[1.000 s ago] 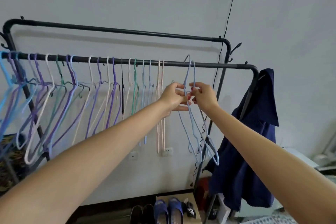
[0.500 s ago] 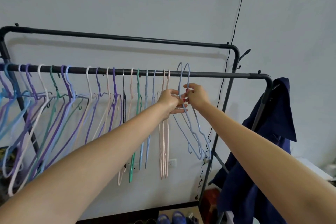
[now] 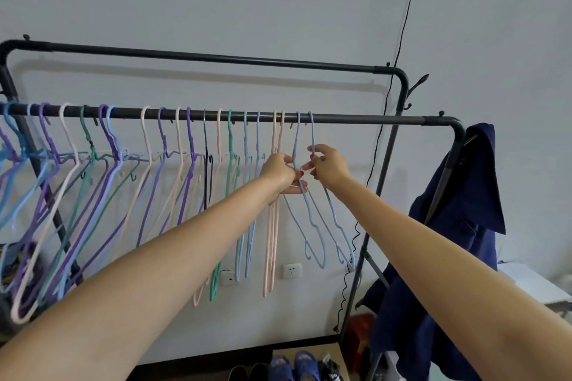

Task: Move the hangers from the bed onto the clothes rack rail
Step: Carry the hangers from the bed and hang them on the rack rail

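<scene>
At the centre of the frame we see both arms stretched forward and up, the hands meeting just under the front rail (image 3: pixel 356 118). The left hand (image 3: pixel 280 172) has its fingers curled round the neck of one blue hanger (image 3: pixel 312 227), thumb and fingertips closed on the wire. The right hand (image 3: pixel 329 165) pinches the neck of a second blue hanger (image 3: pixel 339 226) beside it, fingers bent and red-painted nails showing. Both hooks sit over the rail, just right of a pink pair (image 3: pixel 272 226).

Across the left half of the frame, the other hangers (image 3: pixel 148 170) already hang on the same rail in purple, white, green, pink and blue, tilted and overlapping. The leftmost ones are cut off by the frame edge, and we cannot count them there. The bed is out of view. The left forearm covers the lower parts of several hangers.

At right, a navy garment (image 3: pixel 458 226) drapes over the rack's end post. A back rail (image 3: pixel 216 57) runs higher behind. Along the bottom edge, blue slippers (image 3: pixel 294 368) and dark shoes are partly cut off. Two wall sockets (image 3: pixel 292 271) sit low on the wall; their markings are too small to read. We find no legible writing anywhere.
</scene>
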